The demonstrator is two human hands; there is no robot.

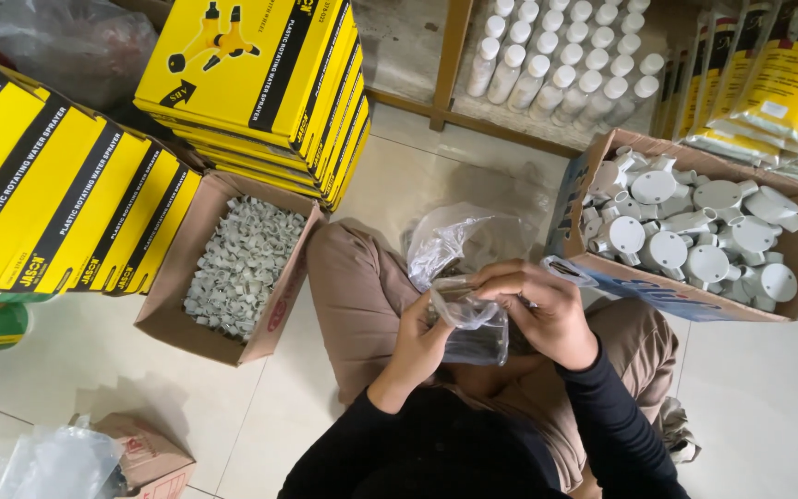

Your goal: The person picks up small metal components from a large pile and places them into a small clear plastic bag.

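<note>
Floor: pale glossy tiles (768, 407) with thin grout lines; the person sits on it cross-legged in tan trousers (353, 286) and dark sleeves.
Room: a storeroom corner; a wooden shelf frame (450, 55) stands at the top, goods crowd every side.
Left hand: the left hand (417, 344) has its grip closed on the lower side of a small clear plastic bag (473, 323), fingers curled round the film.
Right hand: the right hand (547, 310) pinches the bag's upper edge, grip closed on the thin plastic.
Bag: held over the lap between both hands, soft, crinkled and see-through; it seems to hold small dark pieces, though the film's glare hides their shape.
Loose plastic: a larger crumpled clear bag (454, 240) lies just behind the hands, on the knee.
Right box: an open cardboard box (713, 310) just beside the right knee, full of smooth grey-white round plastic pipe fittings (685, 222) with stub outlets.
Left box: an open cardboard box (177, 305) near the left knee, filled with small pale ribbed plastic clips (242, 259).
Yellow cartons: flat glossy yellow-and-black boxes (260, 74) stacked behind the left box, more leaning in a row (57, 203) at far left.
Bottles: white capped plastic bottles (565, 65) in rows beyond the shelf frame.
Packets: shiny yellow packets (778, 83) at top right.
</note>
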